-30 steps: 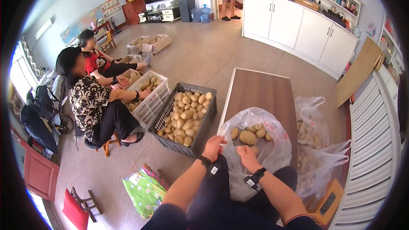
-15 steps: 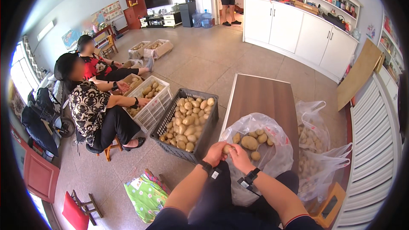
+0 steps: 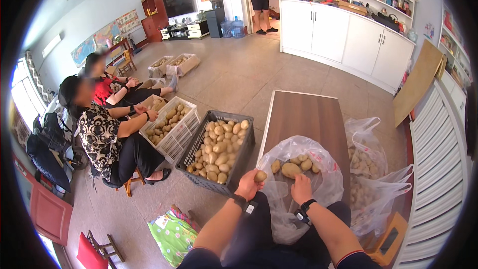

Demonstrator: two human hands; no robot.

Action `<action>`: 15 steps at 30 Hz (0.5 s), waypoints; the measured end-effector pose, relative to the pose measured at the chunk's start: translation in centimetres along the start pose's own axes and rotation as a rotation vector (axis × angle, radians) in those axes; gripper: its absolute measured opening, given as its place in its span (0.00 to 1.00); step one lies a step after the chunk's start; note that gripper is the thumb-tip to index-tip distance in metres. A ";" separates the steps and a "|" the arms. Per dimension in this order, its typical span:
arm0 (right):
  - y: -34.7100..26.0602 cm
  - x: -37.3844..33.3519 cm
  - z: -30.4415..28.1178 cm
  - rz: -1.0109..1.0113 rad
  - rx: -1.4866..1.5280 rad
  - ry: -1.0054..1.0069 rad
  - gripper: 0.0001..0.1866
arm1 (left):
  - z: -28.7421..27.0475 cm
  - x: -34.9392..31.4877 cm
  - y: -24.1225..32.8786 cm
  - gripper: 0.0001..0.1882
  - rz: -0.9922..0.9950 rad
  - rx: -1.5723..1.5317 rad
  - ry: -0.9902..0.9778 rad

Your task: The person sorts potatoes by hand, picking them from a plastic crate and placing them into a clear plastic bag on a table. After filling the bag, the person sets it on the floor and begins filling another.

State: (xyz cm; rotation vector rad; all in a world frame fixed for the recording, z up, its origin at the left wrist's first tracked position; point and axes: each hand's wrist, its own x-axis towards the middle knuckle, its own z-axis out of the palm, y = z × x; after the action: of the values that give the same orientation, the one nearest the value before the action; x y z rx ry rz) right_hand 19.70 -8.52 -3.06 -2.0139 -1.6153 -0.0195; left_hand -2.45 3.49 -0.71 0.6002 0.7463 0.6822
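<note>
My left hand (image 3: 247, 186) is closed around a potato (image 3: 260, 176) at the near left rim of a clear plastic bag (image 3: 326, 184). Inside the bag's mouth is my right hand (image 3: 300, 189), fingers bent downward and close together. Its fingertips are hidden, so whatever they grip cannot be made out. Just beyond that hand lies a large potato (image 3: 291, 170), with several smaller potatoes (image 3: 305, 164) behind it. The open bag rests on the near end of a brown wooden table (image 3: 303, 114) and hangs down toward my lap.
A dark crate (image 3: 230, 187) full of potatoes stands left of the table. Beyond it, a seated person (image 3: 104, 129) works at a white crate (image 3: 175, 142), another person (image 3: 107, 84) behind. Tied-handle bags of potatoes (image 3: 366, 199) sit at right, beside a white radiator (image 3: 433, 169).
My hands have separated: the left moved slightly left with the potato, the right went right into the bag, covering where a small potato lay. The nearer seated person's hands rose from the white crate.
</note>
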 end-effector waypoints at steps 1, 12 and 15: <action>0.3 -0.2 0.1 0.011 -0.026 -0.035 0.24 | 0.0 0.0 0.0 0.15 -0.002 -0.004 -0.002; 0.8 -1.6 0.2 0.028 -0.208 -0.282 0.24 | 0.5 -0.2 0.3 0.15 -0.004 -0.005 0.013; 0.6 -1.8 0.0 0.028 -0.230 -0.275 0.21 | 0.4 -0.2 0.3 0.15 -0.002 -0.009 0.015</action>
State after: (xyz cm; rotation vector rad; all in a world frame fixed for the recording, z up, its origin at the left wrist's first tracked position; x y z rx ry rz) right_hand 19.76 -10.26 -3.91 -2.2962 -1.8231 0.0898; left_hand -2.38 3.46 -0.15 0.5862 0.7577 0.6886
